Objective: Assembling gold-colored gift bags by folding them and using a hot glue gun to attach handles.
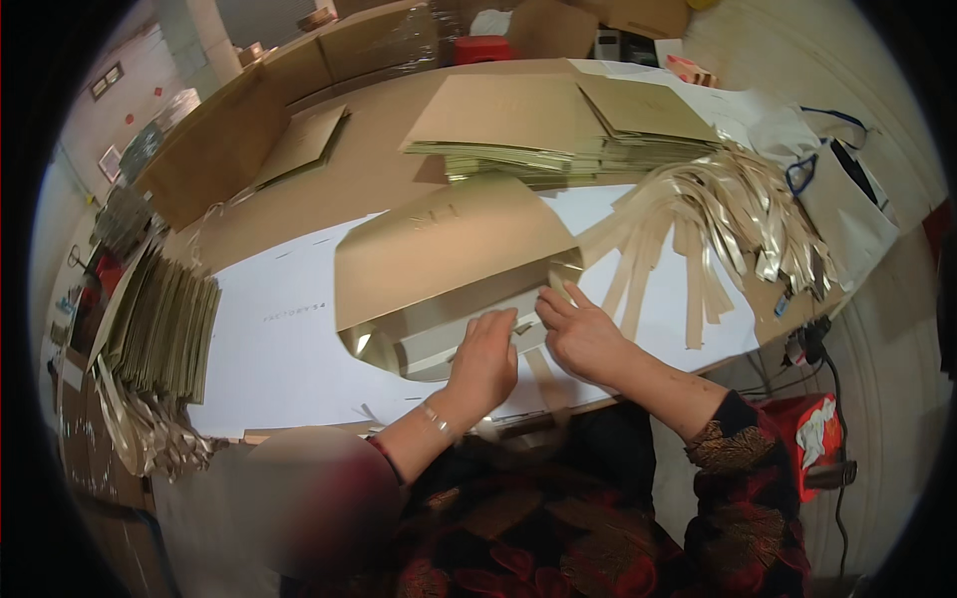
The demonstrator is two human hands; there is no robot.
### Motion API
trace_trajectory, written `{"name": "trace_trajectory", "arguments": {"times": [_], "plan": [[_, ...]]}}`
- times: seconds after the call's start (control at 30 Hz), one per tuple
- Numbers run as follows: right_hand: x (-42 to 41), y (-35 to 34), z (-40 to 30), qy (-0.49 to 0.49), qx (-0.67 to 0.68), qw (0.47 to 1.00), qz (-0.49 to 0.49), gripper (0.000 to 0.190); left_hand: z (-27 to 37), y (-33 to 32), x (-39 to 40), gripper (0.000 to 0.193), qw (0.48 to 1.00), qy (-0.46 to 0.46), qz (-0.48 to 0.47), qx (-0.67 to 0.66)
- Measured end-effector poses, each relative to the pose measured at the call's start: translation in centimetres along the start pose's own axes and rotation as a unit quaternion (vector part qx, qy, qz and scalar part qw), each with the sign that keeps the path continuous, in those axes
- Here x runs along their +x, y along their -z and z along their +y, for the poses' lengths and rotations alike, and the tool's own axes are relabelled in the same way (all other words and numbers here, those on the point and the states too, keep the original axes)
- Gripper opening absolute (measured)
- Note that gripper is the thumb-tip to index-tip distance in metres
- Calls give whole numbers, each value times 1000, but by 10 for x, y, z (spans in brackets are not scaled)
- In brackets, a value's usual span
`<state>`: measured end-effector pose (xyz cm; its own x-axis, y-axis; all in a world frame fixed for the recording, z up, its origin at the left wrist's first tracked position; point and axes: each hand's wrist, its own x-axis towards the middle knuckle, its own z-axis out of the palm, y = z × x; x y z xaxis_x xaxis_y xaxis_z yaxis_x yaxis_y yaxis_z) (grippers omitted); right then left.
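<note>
A gold paper bag [448, 247] lies in front of me on white paper, its mouth spread towards me and its pale inside showing. My left hand [482, 366] curls over the near edge of the mouth, gripping it. Close by on the right, my right hand [587, 336] has its fingers bent at the opening; what they pinch, if anything, is hidden. Between the hands a short bit of ribbon pokes out at the edge. A beige satin ribbon [548, 381] hangs down from the near side of the bag towards my lap.
Stacks of flat gold bags [501, 112] stand behind. Loose satin ribbons [695, 217] spread at the right, beside a white bag [845, 209]. At the left is a row of folded gold bags [157, 329] with ribbons. A cardboard wall [217, 142] borders the back left; a red bin [819, 441] is below right.
</note>
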<state>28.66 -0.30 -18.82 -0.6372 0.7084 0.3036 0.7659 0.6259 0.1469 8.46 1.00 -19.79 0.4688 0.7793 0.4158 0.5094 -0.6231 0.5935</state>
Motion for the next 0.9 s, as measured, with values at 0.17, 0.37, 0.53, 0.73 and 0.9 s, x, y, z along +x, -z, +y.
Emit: {"name": "trace_trajectory", "arguments": {"times": [0.17, 0.37, 0.53, 0.73, 0.9], "plan": [[-24, 15, -4, -103, 68, 992, 34, 17, -20, -40, 6, 22, 999, 19, -25, 41], [-133, 111, 75, -270, -103, 936, 201, 31, -29, -44, 1, 24, 994, -59, -22, 94], [-294, 186, 163, -682, -173, 706, 81, 47, -17, -47, 2, 36, 995, -50, -24, 80], [-403, 136, 198, -850, 259, 458, -3, 69, -16, -42, 4, 50, 996, 48, -46, 64], [-430, 87, 213, -818, 414, 359, 174, 37, -6, -39, 4, 53, 989, 104, -65, 83]]}}
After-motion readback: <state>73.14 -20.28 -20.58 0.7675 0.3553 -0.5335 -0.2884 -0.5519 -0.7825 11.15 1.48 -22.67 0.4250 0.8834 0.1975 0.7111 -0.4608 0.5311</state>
